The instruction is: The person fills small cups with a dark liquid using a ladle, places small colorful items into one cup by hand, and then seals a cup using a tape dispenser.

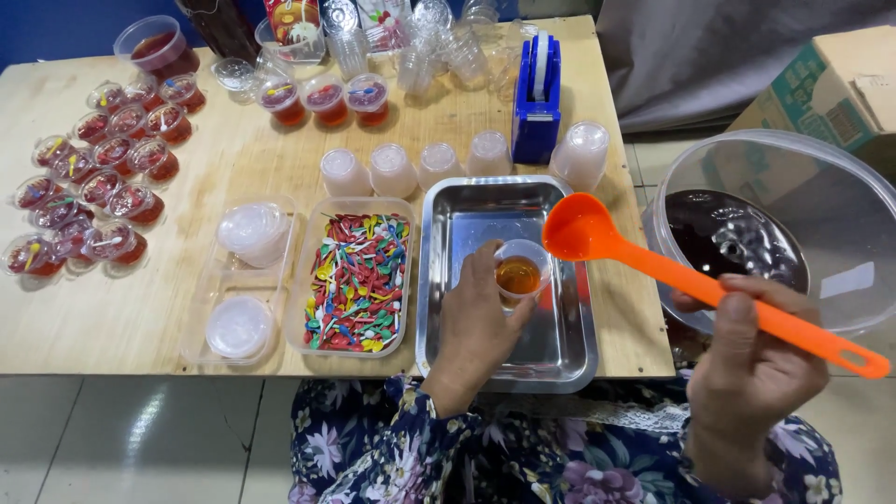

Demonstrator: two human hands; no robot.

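My left hand [474, 317] holds a small clear plastic cup [519, 273] partly filled with amber liquid, over a shiny metal tray [446, 224] on the wooden table. An orange ladle [597, 238] is gripped by its handle in my right hand [751, 364]. The ladle's bowl hovers just to the right of the cup, above the tray's right rim. To the right stands a large clear plastic bowl [821, 271] holding dark liquid.
A clear tub of several small coloured plastic spoons [357, 271] lies left of the tray, with a tub of lids [241, 280] beside it. Filled sealed cups [103, 177] crowd the left. Empty upturned cups [411, 168], a blue holder [539, 93] and a cardboard box [831, 84] stand behind.
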